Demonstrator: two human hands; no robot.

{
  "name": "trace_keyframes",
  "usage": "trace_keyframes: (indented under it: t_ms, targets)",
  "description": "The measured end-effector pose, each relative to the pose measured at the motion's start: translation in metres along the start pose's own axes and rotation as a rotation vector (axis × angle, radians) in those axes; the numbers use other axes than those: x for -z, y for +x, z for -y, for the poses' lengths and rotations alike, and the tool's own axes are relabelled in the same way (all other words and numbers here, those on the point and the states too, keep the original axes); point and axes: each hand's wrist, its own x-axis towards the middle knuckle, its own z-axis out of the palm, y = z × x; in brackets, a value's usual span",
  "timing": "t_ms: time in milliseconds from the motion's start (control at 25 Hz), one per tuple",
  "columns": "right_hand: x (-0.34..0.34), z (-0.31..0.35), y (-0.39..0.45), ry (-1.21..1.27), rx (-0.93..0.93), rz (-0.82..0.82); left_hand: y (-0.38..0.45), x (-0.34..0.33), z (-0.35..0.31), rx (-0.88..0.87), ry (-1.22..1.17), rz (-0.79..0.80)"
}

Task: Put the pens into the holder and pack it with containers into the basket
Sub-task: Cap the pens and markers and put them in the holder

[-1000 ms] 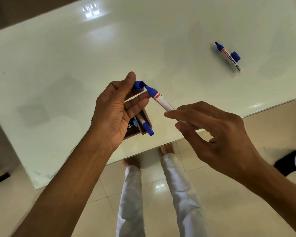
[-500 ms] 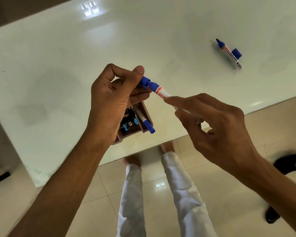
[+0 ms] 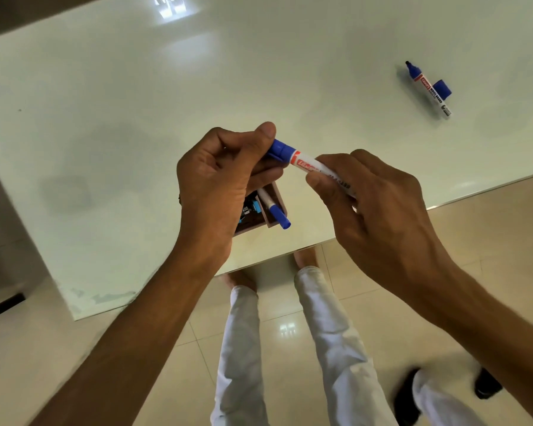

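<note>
Hands gripped one pen [image 3: 308, 162]: left hand [image 3: 219, 182] pinched its cap [image 3: 279, 148], right hand [image 3: 379, 204] its light, stiff, smooth barrel.

Open tabletop all round; the clutter sits at the near edge.

The table [image 3: 111, 124] is bare across its left, middle and far parts, so a hand can pass freely there. At the far right a marker [image 3: 428, 89] lies uncapped with its cap [image 3: 442, 87] touching it, well apart from everything else, with open room on every side. Near the front edge, the holder [image 3: 270, 212] is largely covered from above by the left hand [image 3: 216, 179], and a pen [image 3: 274, 210] already leans out of its right corner. The right hand [image 3: 379, 207] and the marker held between both hands [image 3: 305, 161] block the way in from the right and above.
</note>
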Motion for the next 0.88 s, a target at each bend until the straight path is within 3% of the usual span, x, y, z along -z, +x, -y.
trace_keyframes:
  t_ms: [200, 480, 560, 640, 760, 880]
  targets:
    - [-0.006, 0.011, 0.016, -0.022, -0.035, 0.026, 0.012, 0.008, -0.001, -0.052, 0.012, -0.069]
    - [-0.006, 0.008, 0.030, 0.049, -0.067, 0.026, 0.025, 0.017, -0.015, -0.111, 0.145, 0.020]
    - [0.000, -0.004, 0.029, 0.037, -0.084, 0.058, 0.016, 0.024, -0.010, -0.101, 0.338, 0.089]
    - [0.008, -0.019, 0.028, 0.023, -0.180, 0.044, 0.002, 0.031, 0.003, -0.201, 0.631, 0.132]
    - [0.021, -0.033, 0.018, 0.212, -0.370, -0.070, -0.010, 0.035, 0.030, -0.647, 1.211, 0.233]
    - [0.024, -0.030, 0.001, 0.292, -0.381, -0.062, -0.005, 0.033, 0.059, -0.904, 1.508, 0.402]
